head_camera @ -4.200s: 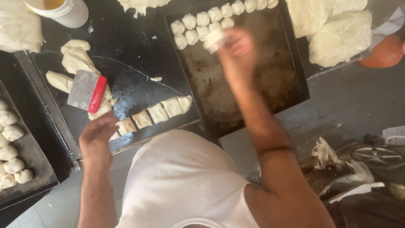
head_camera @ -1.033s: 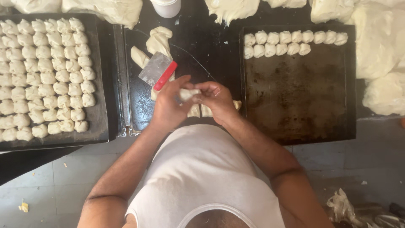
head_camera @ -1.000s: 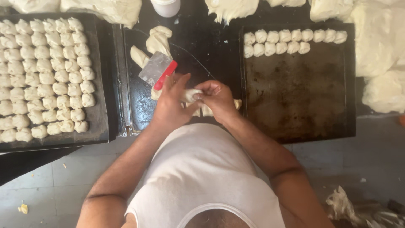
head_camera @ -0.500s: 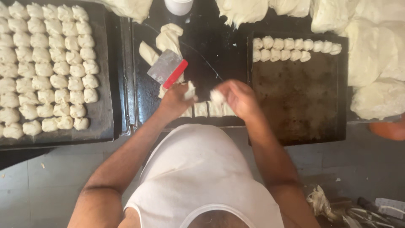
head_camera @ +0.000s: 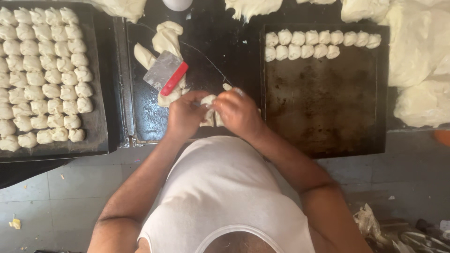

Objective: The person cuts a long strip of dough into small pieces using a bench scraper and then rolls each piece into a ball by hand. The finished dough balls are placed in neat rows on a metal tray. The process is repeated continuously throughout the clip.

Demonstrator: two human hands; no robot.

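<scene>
Two trays are flanking the bench's dark middle board (head_camera: 140, 117): the left tray (head_camera: 101, 136) is sitting nearly full, while the right tray (head_camera: 328, 117) is lying mostly bare below one row along its far edge. Both hands, left hand (head_camera: 185, 115) and right hand (head_camera: 239, 110), are pinching a dough piece (head_camera: 207, 100) together at the board's near edge, each grip clamped on it, just beside the red-handled scraper (head_camera: 166, 72).

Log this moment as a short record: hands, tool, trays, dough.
left hand: pinching a dough piece over the middle tray
right hand: on the same piece, fingers curled
scraper: red-handled, lying on a dough strip
left tray: nearly full of dough balls
right tray: two short rows of balls at the far edge, rest bare
bulk dough: far right
</scene>
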